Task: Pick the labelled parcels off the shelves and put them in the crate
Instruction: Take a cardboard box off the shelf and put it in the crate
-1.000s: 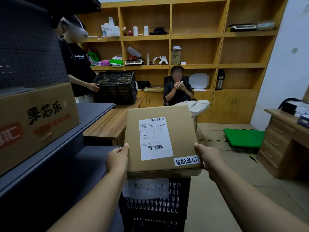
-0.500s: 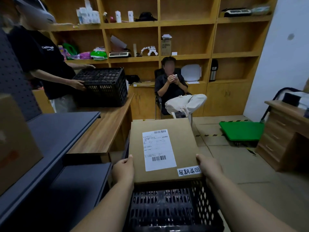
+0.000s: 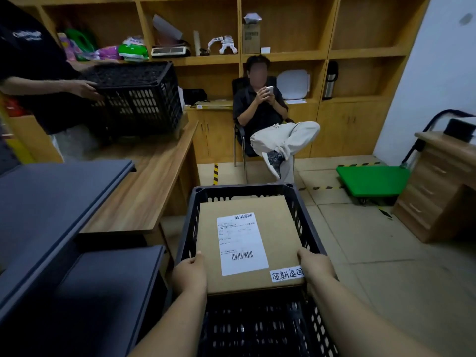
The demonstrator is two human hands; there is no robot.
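A flat brown cardboard parcel (image 3: 280, 228) with a white shipping label and a small handwritten sticker lies flat inside the top of a black plastic crate (image 3: 188, 228) on the floor in front of me. My left hand (image 3: 190, 274) grips the parcel's near left corner. My right hand (image 3: 316, 264) grips its near right corner. Both hands reach down inside the crate's rim. The edge of another cardboard piece shows beneath the parcel at its far side.
Dark grey metal shelves (image 3: 51, 202) stand at my left, a wooden table (image 3: 144, 191) behind them. A standing person holds a second black crate (image 3: 139, 99) on that table. Another person sits on a chair (image 3: 268, 112) ahead. A green trolley (image 3: 373, 180) and wooden desk (image 3: 438, 197) stand right.
I have lowered the parcel from chest height down into the crate, both hands still on it. My view has tilted down and the big carton on the left shelf has left the frame.
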